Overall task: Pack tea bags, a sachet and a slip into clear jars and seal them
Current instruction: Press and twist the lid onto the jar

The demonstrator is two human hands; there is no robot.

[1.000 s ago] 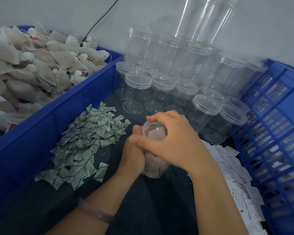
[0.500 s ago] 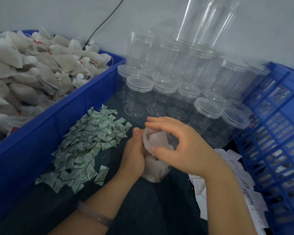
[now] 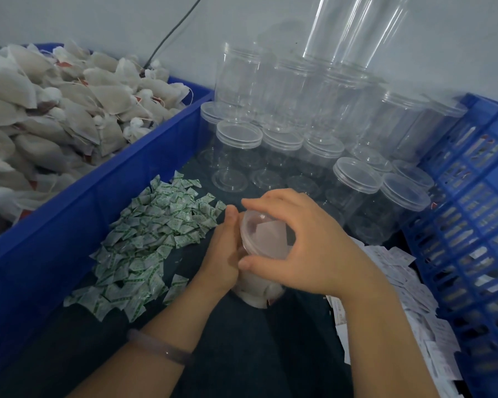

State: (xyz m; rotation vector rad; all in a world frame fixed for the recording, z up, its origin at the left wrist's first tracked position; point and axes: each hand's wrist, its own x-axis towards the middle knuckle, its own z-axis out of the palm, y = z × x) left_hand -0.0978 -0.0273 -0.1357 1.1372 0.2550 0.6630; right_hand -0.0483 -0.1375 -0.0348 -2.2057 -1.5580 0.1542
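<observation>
Fingers [image 3: 266, 200] of the right hand [image 3: 314, 248] clasp the clear lid [image 3: 268, 237] on the filled jar [image 3: 256, 295] that the left hand [image 3: 222, 254] grips.

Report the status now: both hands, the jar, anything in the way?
Left hand holds filled jar. Right hand grips lid on jar mouth. Nothing blocking; empty jars stand close behind, apart from hands.

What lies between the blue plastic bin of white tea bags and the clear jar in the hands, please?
A loose heap of small green-and-white sachets on the dark tabletop, shown in the head view.
</observation>
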